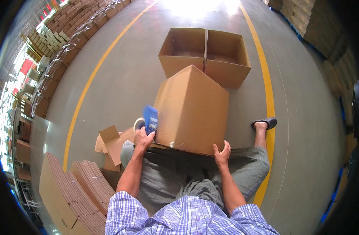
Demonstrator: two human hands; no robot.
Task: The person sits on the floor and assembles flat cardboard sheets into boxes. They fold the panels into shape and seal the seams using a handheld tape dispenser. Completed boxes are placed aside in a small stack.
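A brown cardboard box [191, 109] rests tilted on my lap, its near face shiny with clear tape along the lower edge. My left hand [142, 139] grips a blue tape dispenser [150, 119] with a pale roll of tape, held against the box's left lower corner. My right hand [222, 153] presses on the box's lower right corner, fingers spread along its edge. I sit on the floor, legs in grey trousers stretched out under the box.
Two open cardboard boxes [205, 53] stand side by side behind the held box. Flattened cartons [75, 188] are stacked at my lower left, with loose cardboard pieces [110, 143] beside them. Wrapped pallets of boxes [65, 43] line the left, beyond yellow floor lines [267, 90].
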